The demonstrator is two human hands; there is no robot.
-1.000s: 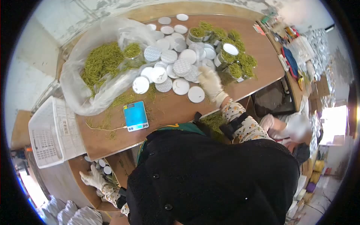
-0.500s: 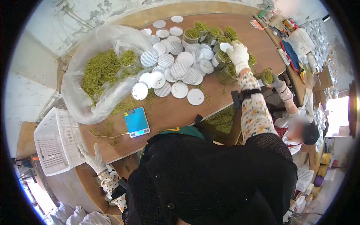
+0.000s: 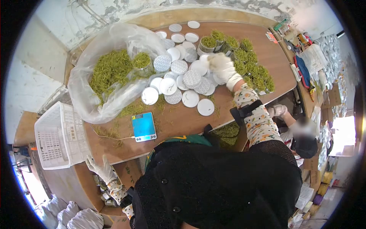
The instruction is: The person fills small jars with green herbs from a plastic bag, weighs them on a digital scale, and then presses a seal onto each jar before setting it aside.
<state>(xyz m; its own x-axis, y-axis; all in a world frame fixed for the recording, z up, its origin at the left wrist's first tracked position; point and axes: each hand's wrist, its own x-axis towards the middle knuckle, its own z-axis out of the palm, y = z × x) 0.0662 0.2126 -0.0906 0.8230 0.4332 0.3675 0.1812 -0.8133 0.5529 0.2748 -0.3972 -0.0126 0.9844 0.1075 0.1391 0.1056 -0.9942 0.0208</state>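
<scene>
My right hand, in a white glove, is over the right side of a pile of round white lids. Its curled fingers are at a white lid, partly covered by them. Clear jars stuffed with green moss stand in a cluster just to its right and behind. My left hand, also gloved, is held off the table's near-left edge with fingers spread and nothing in it. Some lids in the pile lie with printed faces up, others plain white.
A plastic bag of loose moss holds one filled jar. A blue scale lies near the front edge. The white basket is at left. Across the right edge, a co-worker's gloved hand is close to the table.
My right hand has moved left from the jars to the lids, a white lid at its fingers. The co-worker's hand has drawn back from a moss jar. My left hand stays open.
</scene>
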